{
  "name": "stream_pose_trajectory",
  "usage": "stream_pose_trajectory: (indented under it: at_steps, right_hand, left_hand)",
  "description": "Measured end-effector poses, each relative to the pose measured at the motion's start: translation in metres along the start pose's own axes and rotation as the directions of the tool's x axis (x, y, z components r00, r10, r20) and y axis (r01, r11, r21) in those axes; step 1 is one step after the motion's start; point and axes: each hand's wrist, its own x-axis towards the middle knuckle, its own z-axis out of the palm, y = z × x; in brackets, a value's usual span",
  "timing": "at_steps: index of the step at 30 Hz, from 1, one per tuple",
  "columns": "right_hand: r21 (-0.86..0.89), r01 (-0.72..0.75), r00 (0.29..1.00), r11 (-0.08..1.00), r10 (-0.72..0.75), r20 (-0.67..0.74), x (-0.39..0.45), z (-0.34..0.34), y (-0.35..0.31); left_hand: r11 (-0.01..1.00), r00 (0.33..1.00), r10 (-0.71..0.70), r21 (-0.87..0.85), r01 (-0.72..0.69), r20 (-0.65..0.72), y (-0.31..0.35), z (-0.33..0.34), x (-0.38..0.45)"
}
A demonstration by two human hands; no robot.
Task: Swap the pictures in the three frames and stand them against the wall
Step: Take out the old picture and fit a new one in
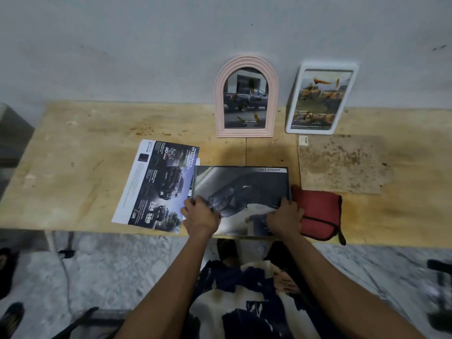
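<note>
The third frame [241, 189], a thin dark rectangular one, lies flat on the table [73, 167] directly under both hands, a dark car picture [234, 194] showing in it with its caption strip on the far edge. Its long axis appears to run left to right between the hands; the near edge sits at or slightly over the table's near edge. The left hand [199, 214] rests fingers-down on the near-left corner, the right hand [285, 216] likewise on the near-right part; both press or pinch at the picture's edge, neither closed around the frame. Judgement: the frame is light and stiff, any glazing breakable, and the printed sheet thin, glossy and easily creased; it is best lifted by the two short sides, thumbs kept off the face. Just left of the left hand lies a loose brochure sheet [156, 184], touching or slipping under the frame's left side. Just right of the right hand lies a red pouch [318, 214], against the frame's right edge. Beyond the hands, the pink arched frame [246, 97] and the white frame [320, 99] already stand upright, leaning on the wall [146, 45]. Beyond the pouch lies a brown backing board [342, 165], flat.
</note>
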Motion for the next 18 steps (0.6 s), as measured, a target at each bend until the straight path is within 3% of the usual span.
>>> stream_pose_trajectory:
  at_steps: [4, 6, 9, 13, 18]
  right_hand:
    - [0.111, 0.067, 0.998, 0.992, -0.066, -0.008, -0.005, 0.01, -0.011]
    - [0.153, 0.033, 0.999, 0.988, -0.029, -0.027, -0.008, 0.014, -0.016]
    - [0.07, -0.054, 0.999, 0.996, 0.054, -0.005, -0.009, 0.013, -0.019]
    - [0.013, 0.0, 1.0, 1.0, 0.0, -0.005, -0.005, 0.019, -0.015]
    - [0.06, 0.041, 0.992, 0.997, -0.034, -0.118, -0.012, 0.024, -0.01]
  left_hand:
    - [1.0, 1.0, 0.019, 0.011, -0.019, -0.018, -0.002, 0.001, 0.0]
    - [0.998, 0.999, 0.04, 0.043, -0.038, -0.033, -0.003, 0.002, 0.0]
    - [0.996, 0.997, 0.053, 0.071, -0.049, -0.053, -0.004, 0.003, 0.0]
    - [0.997, 0.996, 0.056, 0.051, -0.053, -0.063, -0.004, 0.002, 0.002]
    - [0.996, 0.996, 0.072, 0.059, -0.069, -0.059, -0.006, 0.001, 0.002]
